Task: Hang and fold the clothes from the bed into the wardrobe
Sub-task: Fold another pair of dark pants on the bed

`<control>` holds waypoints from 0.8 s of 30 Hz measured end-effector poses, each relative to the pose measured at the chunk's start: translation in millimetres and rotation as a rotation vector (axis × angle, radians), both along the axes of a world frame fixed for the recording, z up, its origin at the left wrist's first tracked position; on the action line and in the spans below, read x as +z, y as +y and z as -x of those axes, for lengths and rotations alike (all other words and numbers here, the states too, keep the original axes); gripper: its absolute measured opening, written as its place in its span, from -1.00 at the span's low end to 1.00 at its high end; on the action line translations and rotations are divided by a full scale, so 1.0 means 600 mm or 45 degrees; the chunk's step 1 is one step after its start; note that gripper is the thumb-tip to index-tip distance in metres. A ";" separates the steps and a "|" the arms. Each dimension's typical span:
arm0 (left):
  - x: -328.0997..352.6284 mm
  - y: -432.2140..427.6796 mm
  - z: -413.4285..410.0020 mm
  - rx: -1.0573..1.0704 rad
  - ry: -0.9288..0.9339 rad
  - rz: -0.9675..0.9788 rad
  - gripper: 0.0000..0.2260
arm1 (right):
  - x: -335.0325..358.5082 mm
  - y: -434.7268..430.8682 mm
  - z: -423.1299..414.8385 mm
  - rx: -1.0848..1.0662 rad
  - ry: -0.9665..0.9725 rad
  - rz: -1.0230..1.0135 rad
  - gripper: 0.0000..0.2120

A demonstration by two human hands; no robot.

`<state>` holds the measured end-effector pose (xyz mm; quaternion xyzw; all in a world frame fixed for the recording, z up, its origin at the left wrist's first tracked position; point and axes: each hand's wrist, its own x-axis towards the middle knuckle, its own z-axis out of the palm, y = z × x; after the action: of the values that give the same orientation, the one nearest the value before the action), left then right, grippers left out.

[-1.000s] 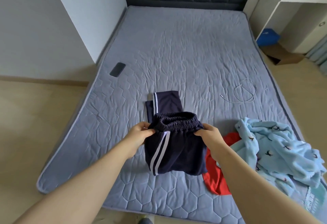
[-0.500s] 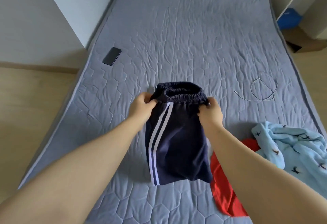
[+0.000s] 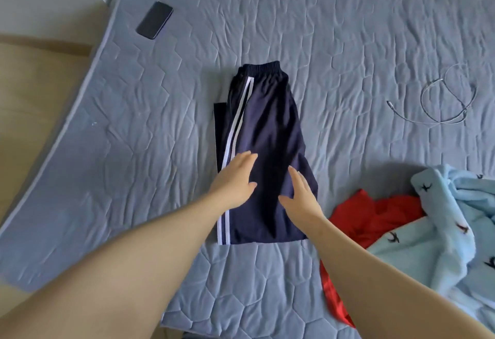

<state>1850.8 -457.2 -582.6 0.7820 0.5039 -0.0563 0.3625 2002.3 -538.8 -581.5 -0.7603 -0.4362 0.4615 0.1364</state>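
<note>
At the far left a dark phone [image 3: 154, 20] lies near the edge of the bed [image 3: 134, 124], well apart from everything else. Toward the middle, the left hand [image 3: 233, 177] is spread flat over the near half of a pair of navy trousers [image 3: 265, 124], its fingers [image 3: 247, 157] straight and loose across the white side stripes, gripping nothing. The trousers lie folded on the grey quilted cover, elastic waistband at the far end and fold line toward the person, with a strip of leg peeking out under the left edge. The right hand [image 3: 300, 196] sits just beside the left one over the same cloth, turned more on edge, fingers extended and holding nothing. Whether either palm presses down or only skims the fabric is hard to tell.

The fabric looks thin, light and limp, probably a little slick, so the layers are likely to slide apart if lifted by one corner. A safer hold would be both hands under the long sides of the bundle, or a pinch through all layers at the near fold.

Further right, a red garment [image 3: 375, 212] lies crumpled beside the trousers. A white cable [image 3: 444, 100] is coiled further up the bed. At the right edge a pale blue fleece [image 3: 442, 231] is heaped partly over the red garment.
</note>
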 end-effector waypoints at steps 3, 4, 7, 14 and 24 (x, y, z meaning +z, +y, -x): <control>-0.057 -0.039 0.008 -0.251 0.172 -0.010 -0.34 | -0.047 -0.026 0.000 0.181 -0.143 0.110 -0.36; -0.077 -0.052 0.011 -0.322 0.224 -0.001 -0.33 | -0.063 -0.033 0.000 0.244 -0.177 0.125 -0.35; -0.141 -0.090 0.020 -0.428 0.371 0.046 -0.34 | -0.117 -0.053 0.002 0.406 -0.241 0.161 -0.31; -0.238 -0.147 0.049 -0.568 0.564 -0.012 -0.12 | -0.217 -0.078 -0.002 0.858 -0.515 0.288 -0.15; -0.266 -0.159 0.059 -0.551 0.540 -0.372 -0.42 | -0.260 -0.090 0.005 0.902 -0.790 0.178 -0.29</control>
<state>1815.2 -552.8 -742.3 0.8854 0.3932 -0.2206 0.1133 1999.5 -592.8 -737.5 -0.6741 -0.6567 0.2589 -0.2175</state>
